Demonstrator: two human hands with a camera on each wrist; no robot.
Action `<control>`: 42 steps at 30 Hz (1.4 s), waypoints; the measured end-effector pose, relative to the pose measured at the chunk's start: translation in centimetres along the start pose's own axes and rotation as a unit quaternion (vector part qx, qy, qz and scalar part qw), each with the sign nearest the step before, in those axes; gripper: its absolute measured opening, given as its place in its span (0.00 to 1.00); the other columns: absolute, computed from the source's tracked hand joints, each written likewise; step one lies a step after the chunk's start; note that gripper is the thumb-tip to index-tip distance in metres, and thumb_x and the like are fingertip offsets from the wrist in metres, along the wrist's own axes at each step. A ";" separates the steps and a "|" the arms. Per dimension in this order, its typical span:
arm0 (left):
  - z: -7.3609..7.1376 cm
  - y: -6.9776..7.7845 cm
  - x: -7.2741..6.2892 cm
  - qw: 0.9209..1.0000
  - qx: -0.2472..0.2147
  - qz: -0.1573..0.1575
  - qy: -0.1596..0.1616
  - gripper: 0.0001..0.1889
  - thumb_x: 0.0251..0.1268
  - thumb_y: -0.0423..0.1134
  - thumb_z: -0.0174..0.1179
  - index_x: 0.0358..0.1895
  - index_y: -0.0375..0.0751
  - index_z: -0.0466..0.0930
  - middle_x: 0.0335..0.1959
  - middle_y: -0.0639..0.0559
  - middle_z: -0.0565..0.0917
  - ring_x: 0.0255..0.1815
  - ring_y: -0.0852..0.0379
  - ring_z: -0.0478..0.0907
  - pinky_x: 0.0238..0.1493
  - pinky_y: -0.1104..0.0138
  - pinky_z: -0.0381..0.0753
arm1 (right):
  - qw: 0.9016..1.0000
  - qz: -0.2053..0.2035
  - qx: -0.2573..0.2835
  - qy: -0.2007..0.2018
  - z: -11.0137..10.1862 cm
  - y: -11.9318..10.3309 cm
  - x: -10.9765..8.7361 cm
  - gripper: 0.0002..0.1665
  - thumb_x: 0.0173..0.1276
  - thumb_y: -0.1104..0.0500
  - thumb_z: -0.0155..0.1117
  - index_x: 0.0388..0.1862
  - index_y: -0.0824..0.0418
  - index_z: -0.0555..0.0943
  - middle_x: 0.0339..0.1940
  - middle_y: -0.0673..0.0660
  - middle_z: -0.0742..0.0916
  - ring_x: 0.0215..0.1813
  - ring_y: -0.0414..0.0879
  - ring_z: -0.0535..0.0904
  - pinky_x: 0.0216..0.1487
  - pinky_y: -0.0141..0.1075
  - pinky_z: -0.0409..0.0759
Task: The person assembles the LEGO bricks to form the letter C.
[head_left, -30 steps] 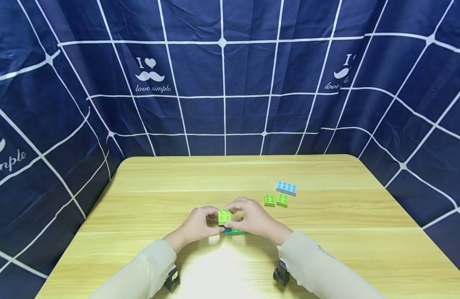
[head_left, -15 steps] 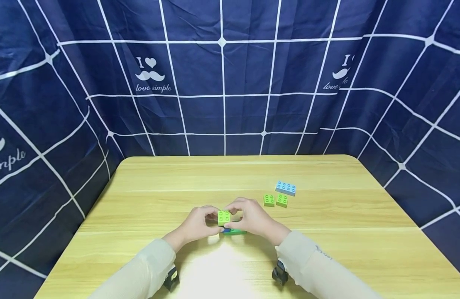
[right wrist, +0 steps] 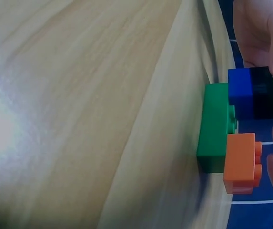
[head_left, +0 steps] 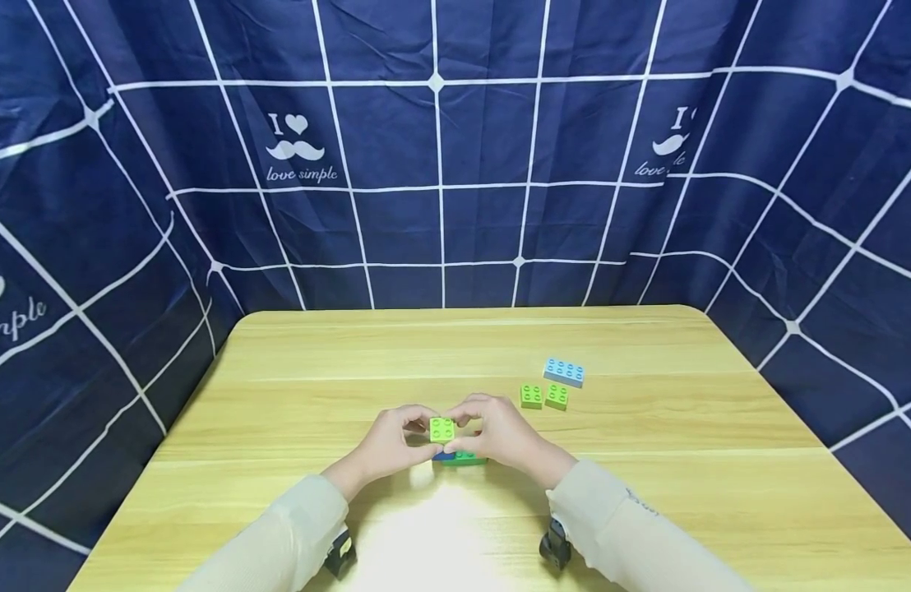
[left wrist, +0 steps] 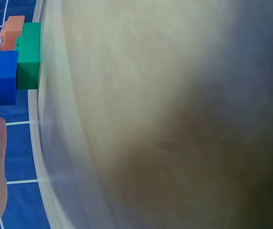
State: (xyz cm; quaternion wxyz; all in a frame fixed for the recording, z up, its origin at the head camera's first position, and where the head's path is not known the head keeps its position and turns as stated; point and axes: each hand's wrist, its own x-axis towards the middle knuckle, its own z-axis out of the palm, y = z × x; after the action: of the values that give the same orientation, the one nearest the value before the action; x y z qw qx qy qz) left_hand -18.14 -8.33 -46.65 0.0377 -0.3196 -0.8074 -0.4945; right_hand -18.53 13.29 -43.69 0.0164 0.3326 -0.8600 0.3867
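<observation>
A stack of toy building bricks stands on the table between both hands. Its base is a long green brick, with an orange brick on the right end. On the left end sits a blue brick, then a black brick, and a lime green brick at the top. From the left, the left hand pinches around the top of this column. The right hand grips the lime brick from the other side, its thumb at the front edge. In the head view the right hand hides the orange brick.
Two loose lime green bricks, a left one and a right one, lie beyond the right hand. Behind them is a light blue brick. A dark blue gridded curtain surrounds the wooden table.
Both hands stay at the stack. The left thumb has shifted up slightly, and more of the blue brick shows below it. The loose bricks stay where they lie.
</observation>
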 end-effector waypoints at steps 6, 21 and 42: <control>-0.1 0.2 -0.1 1.000 0.001 -0.011 -0.004 0.14 0.51 0.32 0.70 0.44 0.40 0.83 0.41 0.53 0.84 0.42 0.55 0.79 0.50 0.58 0.79 | 1.000 -0.015 -0.025 0.006 0.0 0.1 -0.2 0.25 0.52 0.50 0.76 0.49 0.55 0.84 0.37 0.43 0.82 0.41 0.44 0.79 0.30 0.32 0.78; 0.3 0.5 0.1 0.999 -0.004 -0.046 0.006 0.15 0.49 0.32 0.71 0.43 0.41 0.84 0.40 0.56 0.84 0.41 0.56 0.79 0.49 0.59 0.79 | 0.992 0.058 -0.010 0.111 -4.3 4.6 -2.1 0.28 0.57 0.48 0.72 0.55 0.58 0.80 0.50 0.51 0.84 0.50 0.46 0.78 0.57 0.48 0.74; 0.3 3.2 0.0 0.999 -0.009 -0.046 0.013 0.15 0.48 0.24 0.69 0.43 0.31 0.82 0.39 0.43 0.83 0.40 0.44 0.79 0.49 0.48 0.77 | 0.973 0.147 -0.094 0.152 -8.1 11.0 -5.4 0.33 0.57 0.53 0.74 0.58 0.65 0.75 0.54 0.63 0.79 0.56 0.60 0.74 0.59 0.56 0.70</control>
State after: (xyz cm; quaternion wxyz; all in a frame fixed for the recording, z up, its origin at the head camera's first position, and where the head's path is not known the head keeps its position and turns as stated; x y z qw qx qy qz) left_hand -16.26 -7.14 -44.33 0.0223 -0.2759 -0.8163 -0.5069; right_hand -22.63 27.06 -46.70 0.1212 0.1372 -0.9193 0.3485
